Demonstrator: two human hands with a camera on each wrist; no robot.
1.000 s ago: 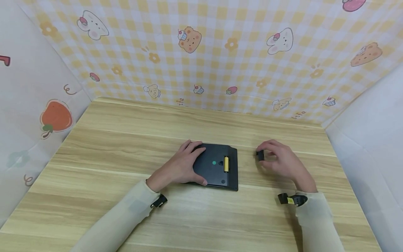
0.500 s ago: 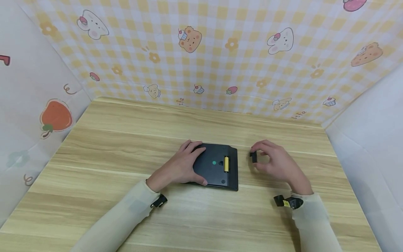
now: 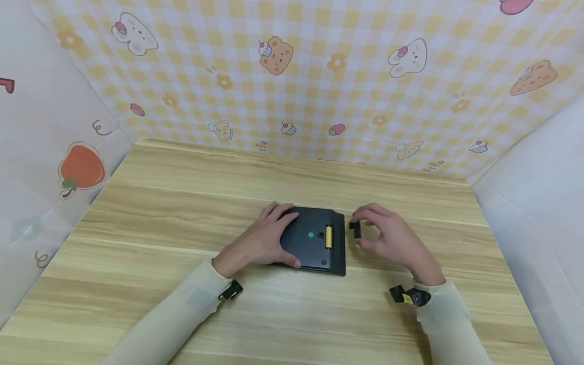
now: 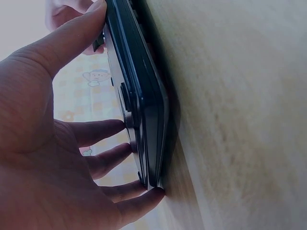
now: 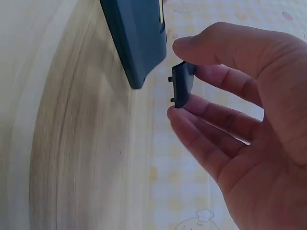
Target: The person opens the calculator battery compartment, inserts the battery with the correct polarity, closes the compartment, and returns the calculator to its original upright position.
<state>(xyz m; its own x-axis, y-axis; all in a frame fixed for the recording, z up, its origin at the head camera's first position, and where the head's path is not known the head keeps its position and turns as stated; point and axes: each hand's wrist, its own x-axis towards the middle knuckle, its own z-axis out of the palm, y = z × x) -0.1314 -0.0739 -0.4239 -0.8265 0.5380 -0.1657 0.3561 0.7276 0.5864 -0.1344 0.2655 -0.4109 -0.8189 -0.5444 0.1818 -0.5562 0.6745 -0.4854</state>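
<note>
A black calculator lies face down on the wooden table, its back up. One yellow battery sits in its uncovered battery slot. Spread across its left part, my left hand holds it, thumb at the near edge and fingers toward the far edge. Between thumb and fingertips my right hand pinches a small black battery cover, just right of the calculator. In the right wrist view two small tabs stick out from the battery cover, facing the calculator.
Light wood tabletop surrounds the calculator. Behind it rises a yellow checked cloth wall, with white cloth on the left and right. Each sleeve carries a black wrist camera.
My right hand has moved left with the battery cover, from well right of the calculator to close beside its right edge. My left hand and the calculator have stayed put.
</note>
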